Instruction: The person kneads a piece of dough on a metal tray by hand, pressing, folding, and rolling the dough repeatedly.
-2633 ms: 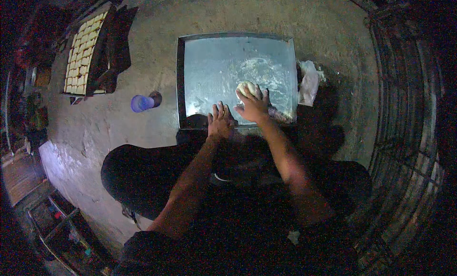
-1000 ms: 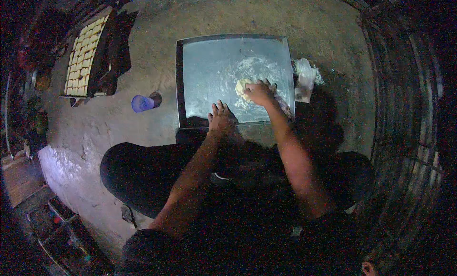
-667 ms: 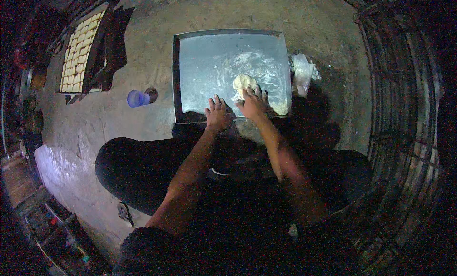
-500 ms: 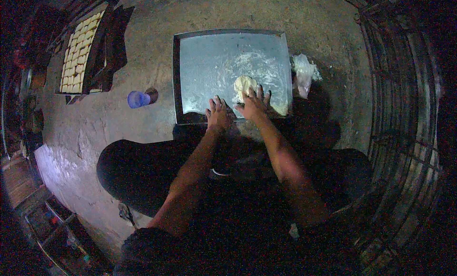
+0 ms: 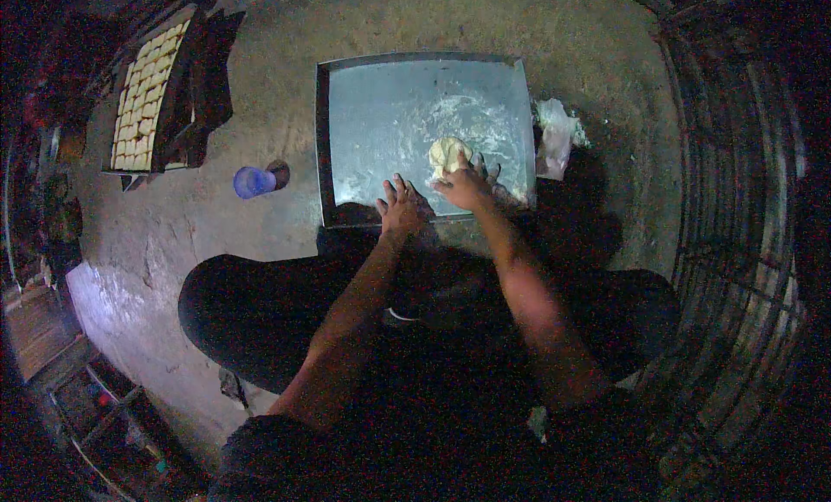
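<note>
A shallow metal tray [image 5: 381,104] dusted with white flour sits in front of my crossed legs. My left hand [image 5: 396,209] rests on its near edge with fingers spread, holding nothing. My right hand [image 5: 466,182] presses into a lump of pale dough [image 5: 448,152] in the right half of the tray, with some fingers curled onto it. A crumpled plastic bag [image 5: 558,138] with white powder lies just outside the tray's right edge.
At the left, a tilted tray of several pale rectangular pieces [image 5: 147,104] stands on the concrete floor [image 5: 277,86]. A blue translucent cup [image 5: 254,182] sits left of my tray. Dark racks or bars [image 5: 736,242] line the right side; a dark crate [image 5: 99,415] is at lower left.
My right hand has shifted back and forth on the dough. Since half a second ago its fingers have curled further into it. My left hand stays at the tray's near edge.
</note>
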The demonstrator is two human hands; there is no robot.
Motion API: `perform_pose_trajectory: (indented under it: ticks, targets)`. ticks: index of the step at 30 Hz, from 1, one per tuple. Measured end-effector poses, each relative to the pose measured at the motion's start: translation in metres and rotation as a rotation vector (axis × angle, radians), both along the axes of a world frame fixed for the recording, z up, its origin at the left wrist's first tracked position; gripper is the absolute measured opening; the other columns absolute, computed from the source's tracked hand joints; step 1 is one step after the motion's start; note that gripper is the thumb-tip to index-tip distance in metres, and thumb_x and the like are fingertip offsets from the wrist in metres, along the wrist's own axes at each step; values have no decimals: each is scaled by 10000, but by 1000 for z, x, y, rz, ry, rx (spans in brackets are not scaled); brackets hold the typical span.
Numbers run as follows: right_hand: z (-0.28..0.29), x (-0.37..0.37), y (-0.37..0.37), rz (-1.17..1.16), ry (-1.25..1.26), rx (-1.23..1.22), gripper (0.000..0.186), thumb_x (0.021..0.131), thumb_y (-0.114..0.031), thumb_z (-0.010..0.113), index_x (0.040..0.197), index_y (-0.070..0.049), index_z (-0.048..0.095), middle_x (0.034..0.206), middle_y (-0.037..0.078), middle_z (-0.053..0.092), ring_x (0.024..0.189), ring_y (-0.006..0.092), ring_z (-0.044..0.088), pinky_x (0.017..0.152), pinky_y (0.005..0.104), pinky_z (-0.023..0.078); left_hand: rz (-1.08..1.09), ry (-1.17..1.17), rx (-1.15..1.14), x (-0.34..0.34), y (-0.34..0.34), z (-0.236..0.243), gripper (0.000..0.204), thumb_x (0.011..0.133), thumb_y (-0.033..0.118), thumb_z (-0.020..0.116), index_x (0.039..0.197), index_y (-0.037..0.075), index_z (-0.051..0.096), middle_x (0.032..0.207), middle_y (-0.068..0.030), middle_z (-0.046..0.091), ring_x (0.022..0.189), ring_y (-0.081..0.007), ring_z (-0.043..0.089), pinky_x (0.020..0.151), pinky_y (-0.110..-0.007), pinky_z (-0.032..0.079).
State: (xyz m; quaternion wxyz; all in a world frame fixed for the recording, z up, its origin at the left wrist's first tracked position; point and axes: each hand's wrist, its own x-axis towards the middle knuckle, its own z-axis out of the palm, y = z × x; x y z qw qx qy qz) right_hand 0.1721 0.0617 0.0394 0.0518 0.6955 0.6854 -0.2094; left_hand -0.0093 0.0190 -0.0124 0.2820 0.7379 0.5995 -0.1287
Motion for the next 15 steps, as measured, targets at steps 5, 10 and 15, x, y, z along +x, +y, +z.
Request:
perform_pose_trajectory:
  ticks: [5,10,15]
  targets:
    - [11,23,18,-168,228,51,336,845,-414,643,953,-117,756,1168,203,637,969,386,636,885,507,456,3,-23,-30,-6,3,3,855,871,410,627,1508,17,213,1599,-192,63,1466,-458,20,1081,-689,211]
    - [11,14,-3,-114,161,414,221,814,-264,674,855,-52,719,899,158,677,862,357,636,788,476,484,31,-55,-59,-3,7,10,901,858,453,646,1508,9,207,1594,-213,69,1462,-463,35,1075,-686,225]
    - [-10,11,-28,-101,155,279,248,788,-247,701,960,-70,705,988,146,677,903,359,630,856,473,454,1,17,1,0,-1,-7,860,891,447,597,1504,-6,199,1593,-233,38,1454,-487,41,1081,-686,214]
